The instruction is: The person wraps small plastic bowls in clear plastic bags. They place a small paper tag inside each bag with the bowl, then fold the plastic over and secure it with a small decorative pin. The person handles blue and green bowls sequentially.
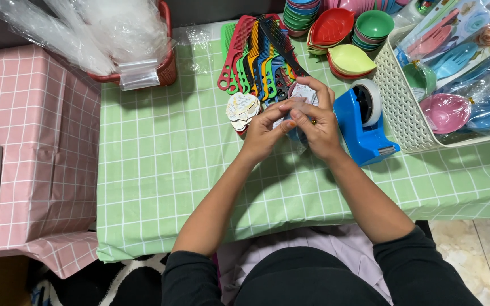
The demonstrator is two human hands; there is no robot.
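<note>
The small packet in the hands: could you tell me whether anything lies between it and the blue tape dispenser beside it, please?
Nothing visible does. Both hands, left hand and right hand, hold the small packet above the green checked table. The blue tape dispenser stands just right of the right hand, with only bare cloth between. The combs lie behind.

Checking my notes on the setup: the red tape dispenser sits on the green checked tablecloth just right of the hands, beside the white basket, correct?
Not quite: the head view shows the plastic tape dispenser is blue, not red. It does sit on the green checked tablecloth, right of the hands, beside the white perforated plastic basket.
</note>
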